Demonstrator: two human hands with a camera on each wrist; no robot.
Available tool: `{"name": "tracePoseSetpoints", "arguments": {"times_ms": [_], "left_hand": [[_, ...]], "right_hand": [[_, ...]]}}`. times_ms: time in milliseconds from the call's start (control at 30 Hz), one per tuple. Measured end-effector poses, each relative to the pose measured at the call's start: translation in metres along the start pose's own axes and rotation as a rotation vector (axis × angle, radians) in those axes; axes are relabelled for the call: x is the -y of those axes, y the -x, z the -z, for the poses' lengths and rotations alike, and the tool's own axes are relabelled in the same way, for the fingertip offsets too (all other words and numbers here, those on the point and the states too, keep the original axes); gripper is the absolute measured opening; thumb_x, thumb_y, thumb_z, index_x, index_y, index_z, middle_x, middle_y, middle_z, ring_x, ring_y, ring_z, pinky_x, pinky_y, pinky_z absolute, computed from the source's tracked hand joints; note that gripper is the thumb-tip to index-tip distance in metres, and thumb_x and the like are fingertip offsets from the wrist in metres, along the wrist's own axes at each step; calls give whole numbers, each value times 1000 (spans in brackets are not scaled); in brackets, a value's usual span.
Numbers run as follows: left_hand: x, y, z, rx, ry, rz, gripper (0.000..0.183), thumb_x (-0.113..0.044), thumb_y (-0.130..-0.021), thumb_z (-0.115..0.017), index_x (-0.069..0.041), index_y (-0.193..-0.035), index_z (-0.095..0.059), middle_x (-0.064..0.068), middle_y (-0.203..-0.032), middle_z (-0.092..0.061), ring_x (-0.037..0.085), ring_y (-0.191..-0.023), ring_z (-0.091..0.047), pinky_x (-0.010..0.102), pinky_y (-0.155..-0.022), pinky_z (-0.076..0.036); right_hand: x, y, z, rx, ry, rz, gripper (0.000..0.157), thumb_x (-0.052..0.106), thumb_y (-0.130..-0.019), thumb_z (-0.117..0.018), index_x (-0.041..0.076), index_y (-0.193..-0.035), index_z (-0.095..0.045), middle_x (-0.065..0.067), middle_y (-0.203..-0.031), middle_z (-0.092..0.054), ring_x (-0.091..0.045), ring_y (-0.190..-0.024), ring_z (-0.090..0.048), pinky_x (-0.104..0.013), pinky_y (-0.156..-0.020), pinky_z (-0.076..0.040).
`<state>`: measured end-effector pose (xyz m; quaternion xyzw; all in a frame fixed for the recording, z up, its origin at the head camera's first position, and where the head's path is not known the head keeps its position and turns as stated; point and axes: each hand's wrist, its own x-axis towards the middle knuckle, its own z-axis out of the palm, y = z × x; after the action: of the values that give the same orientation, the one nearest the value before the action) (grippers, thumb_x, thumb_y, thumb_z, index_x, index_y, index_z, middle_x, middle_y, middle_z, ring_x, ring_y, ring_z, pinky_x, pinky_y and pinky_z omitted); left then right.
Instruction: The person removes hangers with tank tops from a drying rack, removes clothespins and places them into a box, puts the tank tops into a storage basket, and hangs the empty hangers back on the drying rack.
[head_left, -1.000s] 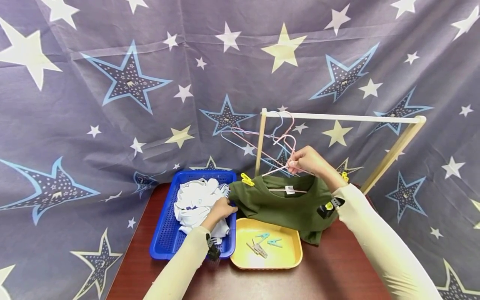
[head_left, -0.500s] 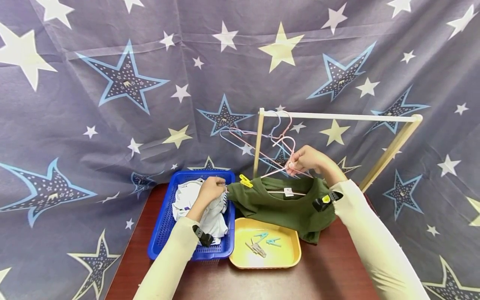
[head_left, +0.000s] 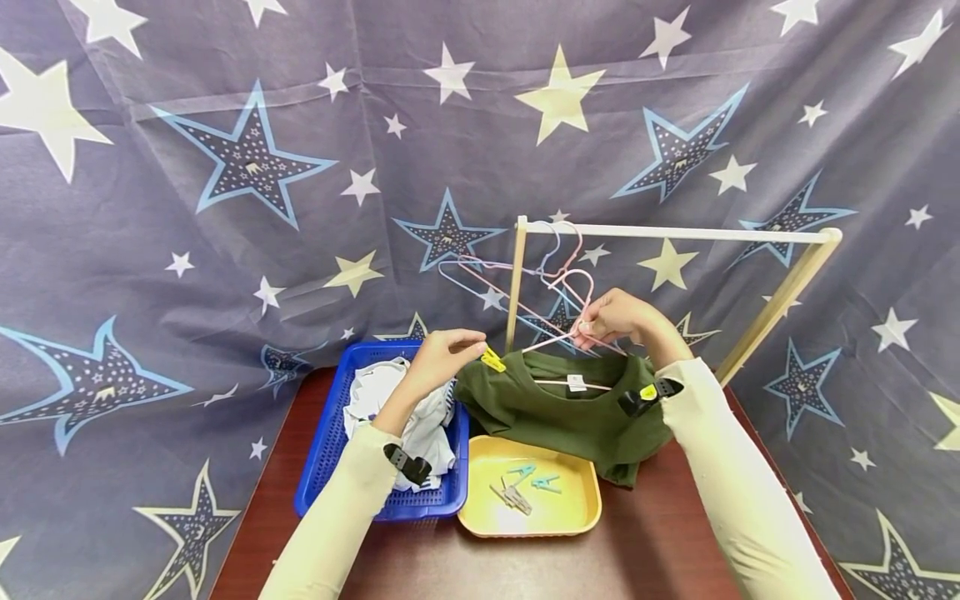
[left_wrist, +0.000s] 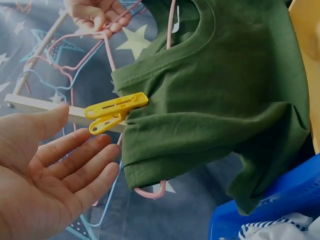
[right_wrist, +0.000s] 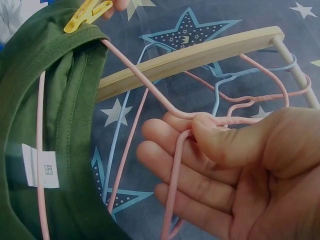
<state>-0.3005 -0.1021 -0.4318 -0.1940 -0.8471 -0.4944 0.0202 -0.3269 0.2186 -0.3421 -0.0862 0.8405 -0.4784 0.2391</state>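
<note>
Yellow clip (left_wrist: 116,105) now beside left fingers (left_wrist: 75,159)

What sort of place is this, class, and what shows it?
Probably a laundry-hanging corner: a green shirt on a pink hanger, a clothes rail, and a blue basket of white fabric.

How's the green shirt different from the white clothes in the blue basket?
The green shirt is dark, but the white clothes are pale. The shirt is on a pink hanger in the right hand; the white clothes lie crumpled in the blue basket. A yellow clip grips the shirt, while none shows on the white clothes. Both are cloth.
</note>
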Motion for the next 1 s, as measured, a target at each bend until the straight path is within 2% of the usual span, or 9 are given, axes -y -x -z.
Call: {"name": "tracePoseSetpoints", "arguments": {"times_ms": [133, 400, 767, 1000], "left_hand": [[0, -2, 2, 77, 31, 6, 35, -17, -94, -74, -1, -125, -70, 17, -119, -74, 29, -104, -73, 36, -90, -60], [1, -4, 7, 169, 47, 22, 39, -12, -88, -80, 1, -123, -70, 20, -111, -75, 29, -102, -73, 35, -86, -60], [5, -7, 10, 192, 66, 8, 30, -6, -85, -81, 2, -113, -75, 18, -100, -78, 20, -90, -75, 24, -77, -57], [6, -10, 13, 213, 84, 48, 29, -3, -86, -79, 4, -113, -74, 20, -103, -77, 12, -85, -73, 23, -77, -57]], "right_hand": [[0, -1, -2, -6, -4, 6, 22, -3, -97, -60, -19, -111, -65, -13, -90, -79, -18, -79, -77, -24, -72, -60], [0, -3, -4, 3, -3, 15, 24, -3, -99, -58, -21, -113, -64, -10, -85, -79, -17, -77, -76, -24, -72, -60], [2, -1, -8, -5, 12, 36, 25, -3, -99, -57, -22, -114, -62, -15, -87, -78, -19, -78, -76, -24, -73, -60], [4, -1, -11, -8, 0, 33, 23, -4, -98, -58, -22, -111, -64, -19, -89, -78, -17, -75, -76, -34, -82, -62]]}}
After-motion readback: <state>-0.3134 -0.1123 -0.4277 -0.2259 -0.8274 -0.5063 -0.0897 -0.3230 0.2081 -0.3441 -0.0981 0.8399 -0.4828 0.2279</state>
